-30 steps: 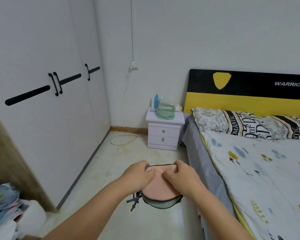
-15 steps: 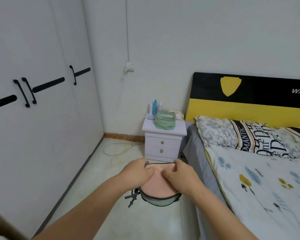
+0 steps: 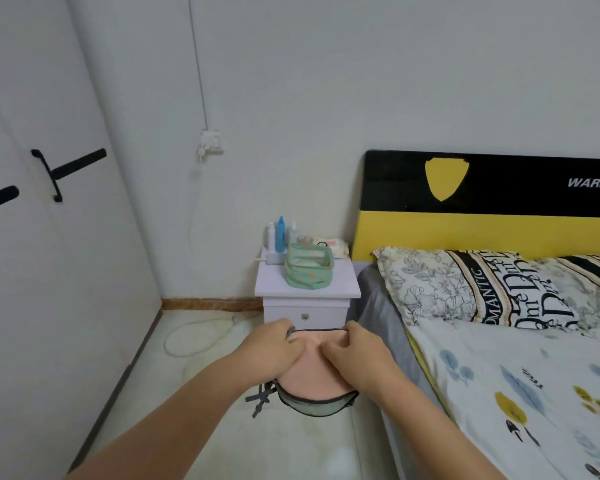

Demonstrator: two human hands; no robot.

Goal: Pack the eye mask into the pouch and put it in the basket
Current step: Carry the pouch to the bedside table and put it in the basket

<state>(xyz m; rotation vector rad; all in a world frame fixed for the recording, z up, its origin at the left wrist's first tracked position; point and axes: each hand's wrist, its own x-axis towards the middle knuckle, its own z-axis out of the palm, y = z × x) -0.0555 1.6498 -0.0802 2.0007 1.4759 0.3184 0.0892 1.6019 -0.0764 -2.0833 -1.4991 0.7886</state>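
A: Where do the person's hands sit?
B: Both forearms reach forward, bare, converging at the centre. The left hand (image 3: 271,351) and right hand (image 3: 355,355) are side by side, knuckles up.
A: And the fingers?
B: Curled inward on both hands, pinching the pouch (image 3: 312,379) held between them.

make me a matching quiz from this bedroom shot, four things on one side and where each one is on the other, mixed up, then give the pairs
Things
1. pink pouch
2. green basket
3. patterned pillow
4. blue bottle

Places
A. on the bed, below the headboard
B. at the back of the nightstand, near the wall
C. held between the left hand and the right hand
D. at the front of the nightstand top

Pairs: 1-C, 2-D, 3-A, 4-B
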